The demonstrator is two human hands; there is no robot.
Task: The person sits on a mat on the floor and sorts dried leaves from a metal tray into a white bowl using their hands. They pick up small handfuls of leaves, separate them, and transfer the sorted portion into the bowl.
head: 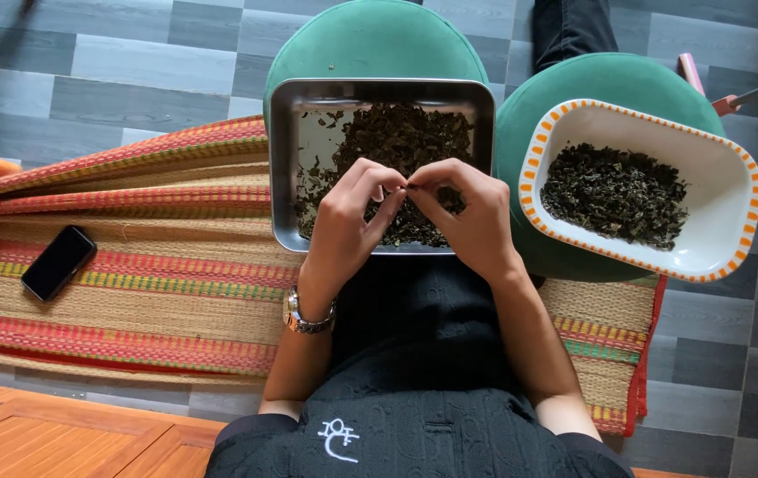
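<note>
My left hand [350, 223] and my right hand [465, 212] meet fingertip to fingertip over a square metal tray [283, 168] of dark dried leaves [406, 137]. Both pinch a small dark leaf piece [408, 186] between thumbs and forefingers. The tray rests on a green round stool [370, 40]. A wristwatch [306, 319] sits on my left wrist. To the right, a white oblong dish with an orange-patterned rim [733, 168] holds more dark leaves [614, 195] on a second green stool [609, 80].
A striped woven mat [131, 257] covers the grey tiled floor, with a black phone [58, 262] lying on it at the left. Wooden furniture [42, 438] fills the lower left. Another person's dark-trousered leg [569, 26] stands at the top.
</note>
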